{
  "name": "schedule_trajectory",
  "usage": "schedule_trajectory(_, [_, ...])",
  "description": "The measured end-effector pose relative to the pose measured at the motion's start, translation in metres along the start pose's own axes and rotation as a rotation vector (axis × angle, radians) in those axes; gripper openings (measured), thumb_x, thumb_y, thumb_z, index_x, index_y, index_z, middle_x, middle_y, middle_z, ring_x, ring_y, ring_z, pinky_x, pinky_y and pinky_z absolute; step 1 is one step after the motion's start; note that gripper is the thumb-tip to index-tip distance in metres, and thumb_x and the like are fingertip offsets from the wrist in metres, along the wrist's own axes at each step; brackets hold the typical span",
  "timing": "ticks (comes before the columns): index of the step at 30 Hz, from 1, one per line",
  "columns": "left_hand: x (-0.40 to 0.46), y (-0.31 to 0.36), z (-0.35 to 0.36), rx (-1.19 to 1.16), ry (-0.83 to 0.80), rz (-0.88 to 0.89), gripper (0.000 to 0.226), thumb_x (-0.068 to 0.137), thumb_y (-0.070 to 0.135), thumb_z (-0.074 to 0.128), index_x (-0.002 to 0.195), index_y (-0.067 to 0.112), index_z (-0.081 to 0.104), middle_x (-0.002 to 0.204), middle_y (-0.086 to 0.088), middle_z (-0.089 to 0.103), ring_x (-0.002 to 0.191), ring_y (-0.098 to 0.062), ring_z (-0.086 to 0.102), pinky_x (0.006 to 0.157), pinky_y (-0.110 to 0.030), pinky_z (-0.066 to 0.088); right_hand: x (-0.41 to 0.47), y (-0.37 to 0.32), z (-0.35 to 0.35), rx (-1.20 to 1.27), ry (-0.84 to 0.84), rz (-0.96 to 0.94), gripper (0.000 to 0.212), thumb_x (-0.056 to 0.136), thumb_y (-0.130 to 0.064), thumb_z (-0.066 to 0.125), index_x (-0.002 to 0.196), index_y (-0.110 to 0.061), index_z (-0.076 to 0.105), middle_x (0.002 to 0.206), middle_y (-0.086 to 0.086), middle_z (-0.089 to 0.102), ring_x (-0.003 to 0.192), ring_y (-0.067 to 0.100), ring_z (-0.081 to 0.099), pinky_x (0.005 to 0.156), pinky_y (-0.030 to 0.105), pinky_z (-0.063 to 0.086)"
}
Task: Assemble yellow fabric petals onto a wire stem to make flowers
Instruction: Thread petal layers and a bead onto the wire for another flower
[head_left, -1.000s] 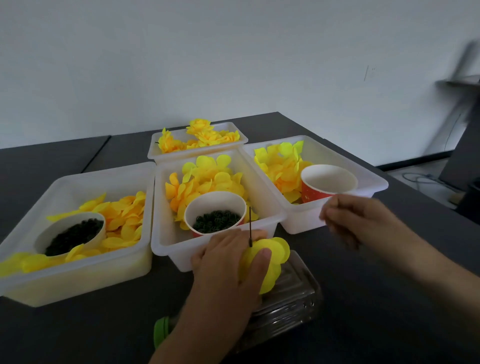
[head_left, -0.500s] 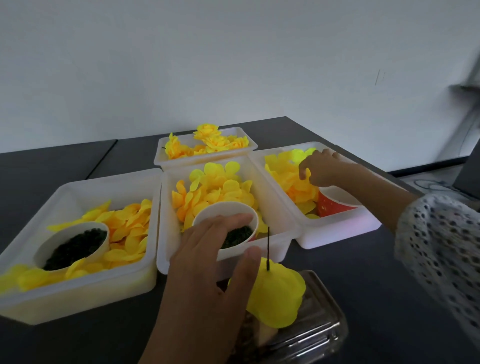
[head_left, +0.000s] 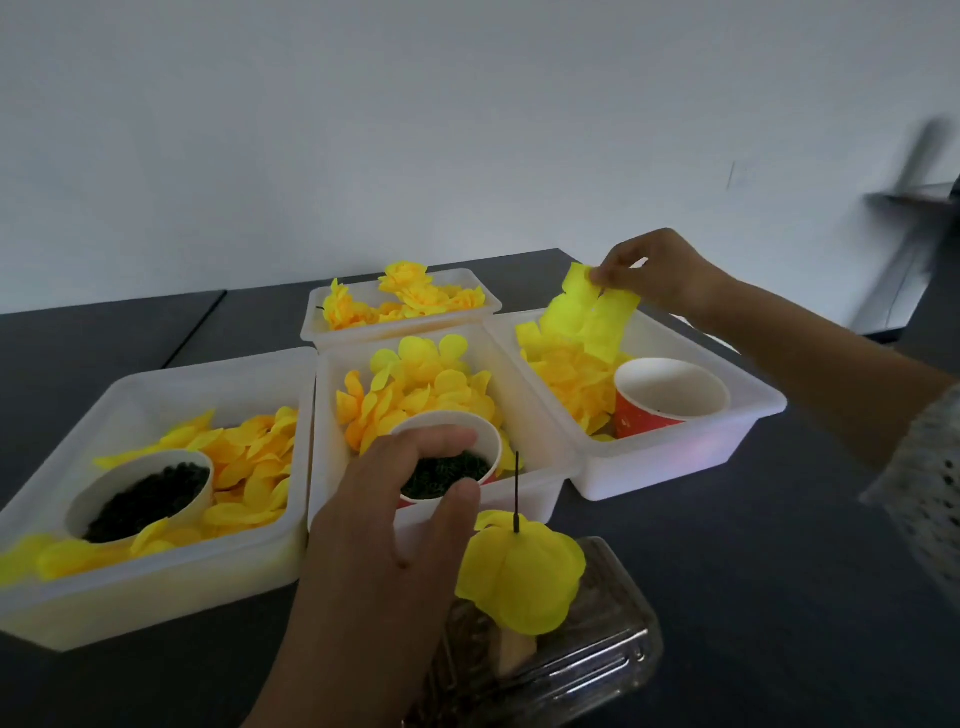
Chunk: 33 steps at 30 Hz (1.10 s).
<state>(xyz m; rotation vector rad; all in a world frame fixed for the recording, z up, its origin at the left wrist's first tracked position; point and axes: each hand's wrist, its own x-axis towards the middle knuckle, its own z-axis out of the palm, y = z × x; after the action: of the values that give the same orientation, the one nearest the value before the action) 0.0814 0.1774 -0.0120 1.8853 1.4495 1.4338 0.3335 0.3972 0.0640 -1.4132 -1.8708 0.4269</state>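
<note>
Petal assembly, mid-cycle. Right hand (head_left: 655, 270) pinches a clump of petals (head_left: 587, 314) above the far-right bin (head_left: 675, 457); left hand (head_left: 384, 545), fingers relaxed and empty, hovers beside the part-built flower (head_left: 519, 571) on its wire stem (head_left: 517, 491), standing near the front. Risk: several petals lifted together.

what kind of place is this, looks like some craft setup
Probably a handcraft workstation in a plain room: white bins of loose yellow petals on a dark table, a back bin of finished flowers, and a half-built flower on a wire stem.
</note>
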Motion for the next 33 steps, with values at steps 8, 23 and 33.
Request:
schedule_trajectory(8, [-0.004, 0.021, -0.004, -0.036, 0.008, 0.022, 0.026, 0.085, 0.044, 0.052, 0.106, 0.040, 0.065, 0.111, 0.037, 0.059, 0.108, 0.014, 0.052, 0.084, -0.015, 0.042, -0.052, -0.050, -0.016, 0.299, -0.045, 0.005, 0.017, 0.092, -0.016, 0.063, 0.078, -0.008, 0.066, 0.069, 0.005, 0.059, 0.061, 0.013, 0.049, 0.060, 0.023, 0.041])
schedule_trajectory(23, [0.014, 0.040, -0.019, -0.185, 0.126, -0.076, 0.023, 0.086, 0.032, 0.064, 0.064, 0.027, 0.062, 0.045, 0.007, 0.039, 0.044, -0.004, 0.034, 0.045, -0.012, 0.030, -0.146, -0.127, 0.024, 0.346, -0.063, -0.444, 0.022, 0.095, -0.018, 0.059, 0.078, -0.003, 0.060, 0.073, 0.014, 0.055, 0.064, 0.015, 0.047, 0.058, 0.026, 0.039])
schedule_trajectory(33, [0.012, 0.042, -0.014, -0.376, 0.146, -0.119, 0.028, 0.084, 0.018, 0.067, 0.057, 0.016, 0.062, 0.040, 0.011, 0.037, 0.039, -0.004, 0.033, 0.042, -0.014, 0.032, -0.160, -0.116, 0.024, 0.581, -0.341, -0.222, 0.035, 0.071, -0.039, 0.072, 0.094, -0.013, 0.068, 0.094, 0.014, 0.069, 0.089, 0.034, 0.065, 0.090, 0.052, 0.051])
